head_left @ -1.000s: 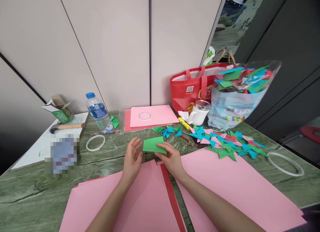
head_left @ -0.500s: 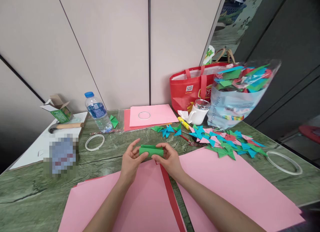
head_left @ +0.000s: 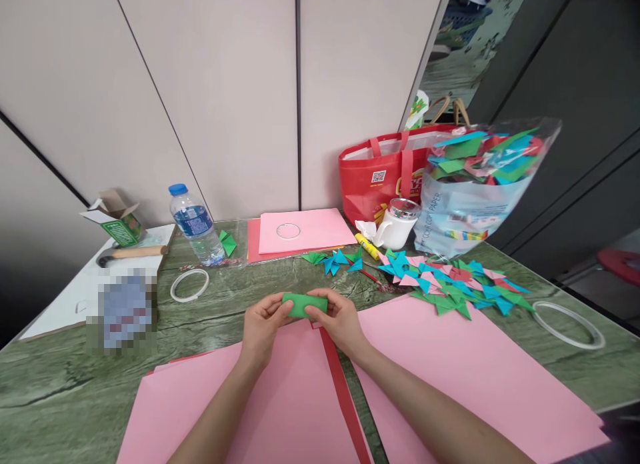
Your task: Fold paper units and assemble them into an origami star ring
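A small folded green paper [head_left: 303,306] is held between both hands, a little above the far edge of the pink sheets [head_left: 265,391]. My left hand [head_left: 261,324] pinches its left end, thumb in front and fingers behind. At the other end, my right hand [head_left: 340,321] grips it the same way, thumb on the near face. The paper looks like a flat, narrow rectangle; its back side is hidden. To the right lies a pile of folded paper pieces [head_left: 453,281] in green, blue, pink and red.
A second pink stack [head_left: 460,377] lies right. Tape rolls [head_left: 190,285] rest at both sides. At the back stand a water bottle [head_left: 193,224], white mug [head_left: 397,225], red bag [head_left: 370,184] and plastic bag of folded paper [head_left: 465,204]. A hammer [head_left: 135,252] lies left.
The green paper has gone from a partly open fold with two visible layers to a flatter strip. My left fingers have curled in from a more spread pose and closed on it.
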The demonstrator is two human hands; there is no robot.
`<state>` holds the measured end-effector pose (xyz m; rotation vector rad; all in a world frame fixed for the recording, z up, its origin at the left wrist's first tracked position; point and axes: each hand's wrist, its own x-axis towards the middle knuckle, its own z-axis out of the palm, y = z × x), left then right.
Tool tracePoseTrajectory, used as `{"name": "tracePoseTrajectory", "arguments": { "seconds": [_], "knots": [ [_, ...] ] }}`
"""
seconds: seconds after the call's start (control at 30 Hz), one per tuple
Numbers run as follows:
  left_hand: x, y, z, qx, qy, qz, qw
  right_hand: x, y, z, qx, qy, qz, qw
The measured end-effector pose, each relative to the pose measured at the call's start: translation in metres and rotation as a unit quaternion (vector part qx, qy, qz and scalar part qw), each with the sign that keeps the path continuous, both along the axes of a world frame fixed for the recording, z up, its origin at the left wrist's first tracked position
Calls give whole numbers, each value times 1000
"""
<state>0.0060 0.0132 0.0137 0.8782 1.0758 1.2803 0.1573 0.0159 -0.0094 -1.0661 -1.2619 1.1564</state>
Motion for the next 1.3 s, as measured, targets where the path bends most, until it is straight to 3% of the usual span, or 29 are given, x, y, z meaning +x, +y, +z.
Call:
{"name": "tracePoseTrajectory", "arguments": {
  "seconds": [1.3],
  "knots": [
    [4,-3,6,-10,-5,21,1000,-1,-2,8,-38,19,-20,999]
  ]
}}
